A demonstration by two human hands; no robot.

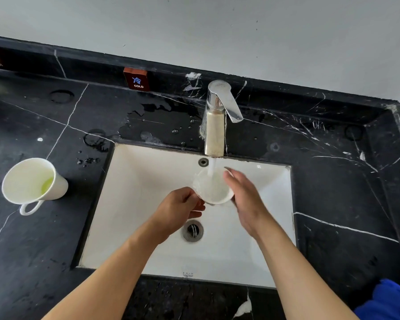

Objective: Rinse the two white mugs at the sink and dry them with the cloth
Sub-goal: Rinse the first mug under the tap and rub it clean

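Observation:
One white mug (214, 189) is held upright over the white sink (139, 181), right under the running stream from the tap (217, 116); water fills it. My left hand (179, 207) grips its near-left side, probably at the handle, which is hidden. My right hand (245, 199) wraps its right side, fingertips over the rim. The second white mug (32, 181) stands on the black counter left of the sink, handle toward me, with a little yellow-green liquid inside. A blue cloth (388, 301) lies at the bottom right corner.
The black marble counter (333, 181) surrounds the sink, wet with puddles and drops behind the basin. The drain (192, 230) sits just below my left hand. A small red "COLD" sign (136, 79) stands on the backsplash.

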